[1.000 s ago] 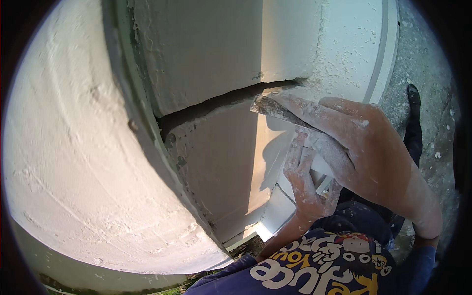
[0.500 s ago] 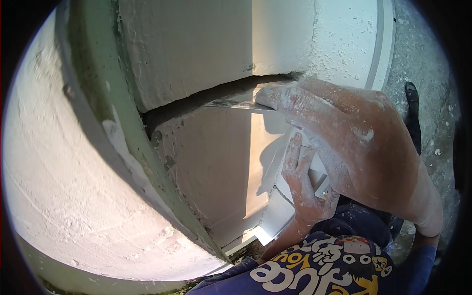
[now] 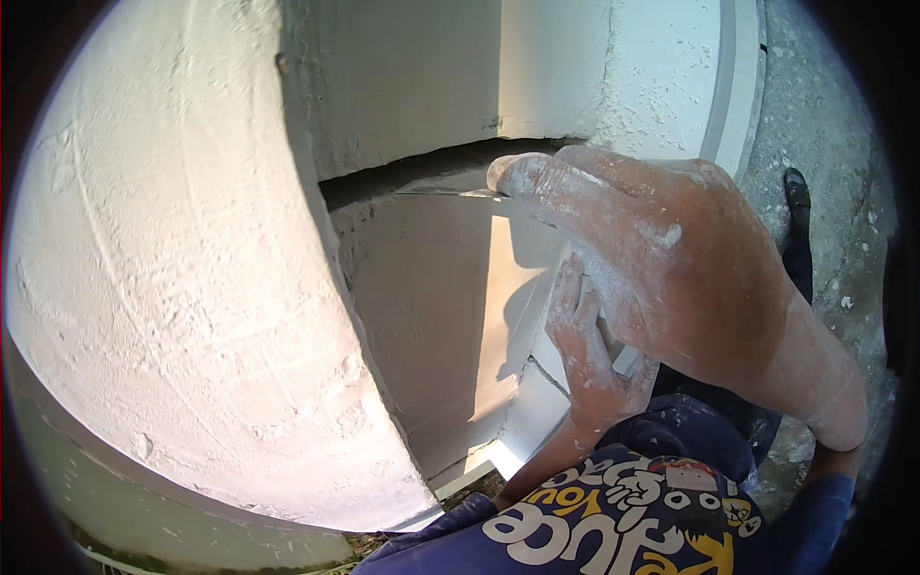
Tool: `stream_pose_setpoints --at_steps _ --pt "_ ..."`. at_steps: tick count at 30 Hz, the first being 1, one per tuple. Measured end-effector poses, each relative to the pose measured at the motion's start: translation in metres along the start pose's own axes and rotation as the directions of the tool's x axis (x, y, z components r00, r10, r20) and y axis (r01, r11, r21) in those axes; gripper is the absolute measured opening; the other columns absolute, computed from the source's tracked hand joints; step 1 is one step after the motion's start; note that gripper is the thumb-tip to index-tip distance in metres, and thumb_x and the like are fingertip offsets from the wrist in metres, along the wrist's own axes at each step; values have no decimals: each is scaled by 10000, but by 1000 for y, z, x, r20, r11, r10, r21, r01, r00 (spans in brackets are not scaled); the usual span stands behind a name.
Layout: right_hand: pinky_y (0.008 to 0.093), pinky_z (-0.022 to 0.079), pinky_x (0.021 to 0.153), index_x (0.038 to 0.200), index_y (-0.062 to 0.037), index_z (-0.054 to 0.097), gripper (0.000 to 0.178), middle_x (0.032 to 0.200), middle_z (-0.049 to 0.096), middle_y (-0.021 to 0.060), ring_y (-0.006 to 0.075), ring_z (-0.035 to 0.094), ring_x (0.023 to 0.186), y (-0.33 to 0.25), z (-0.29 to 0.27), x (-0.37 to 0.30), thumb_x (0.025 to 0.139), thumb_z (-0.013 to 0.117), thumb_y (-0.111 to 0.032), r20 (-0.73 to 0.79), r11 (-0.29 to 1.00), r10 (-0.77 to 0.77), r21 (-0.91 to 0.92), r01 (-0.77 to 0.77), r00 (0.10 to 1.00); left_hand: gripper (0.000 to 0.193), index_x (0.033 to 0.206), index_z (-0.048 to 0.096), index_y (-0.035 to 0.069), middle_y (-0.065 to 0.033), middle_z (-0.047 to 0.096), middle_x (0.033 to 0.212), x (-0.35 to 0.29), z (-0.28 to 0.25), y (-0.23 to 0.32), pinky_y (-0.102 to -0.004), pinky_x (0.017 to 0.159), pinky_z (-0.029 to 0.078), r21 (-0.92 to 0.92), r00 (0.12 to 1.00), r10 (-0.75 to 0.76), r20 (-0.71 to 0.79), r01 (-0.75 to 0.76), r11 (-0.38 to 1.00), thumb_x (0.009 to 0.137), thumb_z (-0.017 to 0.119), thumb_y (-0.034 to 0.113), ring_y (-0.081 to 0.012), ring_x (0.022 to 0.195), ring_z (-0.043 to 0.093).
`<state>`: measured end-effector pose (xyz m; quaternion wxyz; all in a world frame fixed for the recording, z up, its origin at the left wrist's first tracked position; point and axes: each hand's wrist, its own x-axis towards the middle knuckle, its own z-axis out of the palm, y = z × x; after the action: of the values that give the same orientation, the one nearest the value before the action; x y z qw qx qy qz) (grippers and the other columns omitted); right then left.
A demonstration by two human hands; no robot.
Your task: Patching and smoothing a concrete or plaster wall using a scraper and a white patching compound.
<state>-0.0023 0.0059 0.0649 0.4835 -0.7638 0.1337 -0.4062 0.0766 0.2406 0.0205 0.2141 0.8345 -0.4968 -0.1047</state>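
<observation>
My right hand (image 3: pixel 661 249), coated in white dust, is closed on a thin, flat metal scraper blade (image 3: pixel 450 192). Only part of the blade shows beyond the fingertips; it lies along the lower lip of a dark gap (image 3: pixel 412 171) in the white wall. Below and nearer to me, my left hand (image 3: pixel 594 369) has its fingers stretched upward against a white edged surface, thumb spread to the side. The right hand and wrist hide part of that surface. Whether anything is under the left palm is hard to make out.
A large rough white plastered face (image 3: pixel 211 287) fills the left side. Smooth wall panels (image 3: pixel 412 77) stand above the gap, with a strip of sunlight across them. To the right lies a grey floor (image 3: pixel 834 115) with white splatter and a dark shoe (image 3: pixel 796 187).
The view has shifted, so the left plastered face covers more and hides the greenish strip. My right hand and the blade have moved slightly up, closer to the gap. My left hand stays nearly in place.
</observation>
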Motion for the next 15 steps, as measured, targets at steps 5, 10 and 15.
stream_pose_setpoints --at_steps 5,10,15 --pt "366 627 783 1252 40 650 506 1131 724 211 333 749 942 -4 2 -6 752 722 47 -50 1000 23 -11 -24 998 750 1428 417 -47 -354 382 1515 13 -16 26 -590 1126 300 41 999 -3 -38 5 999 816 777 194 -523 1371 403" --pt "346 628 739 1263 39 647 518 1128 723 201 323 749 865 -9 10 -2 753 730 32 -6 999 6 -54 -6 1000 707 1405 442 -17 -256 471 1410 -2 -11 5 -542 1075 346 63 1000 -7 2 7 998 821 761 222 -435 1284 470" --pt "330 624 703 1239 39 652 489 1119 719 199 292 743 803 -11 15 6 756 727 19 -7 998 -13 -56 13 1000 592 1323 528 1 -184 558 1291 -22 -4 -10 -521 1057 364 205 999 -6 34 -1 979 840 742 268 -362 1233 518"
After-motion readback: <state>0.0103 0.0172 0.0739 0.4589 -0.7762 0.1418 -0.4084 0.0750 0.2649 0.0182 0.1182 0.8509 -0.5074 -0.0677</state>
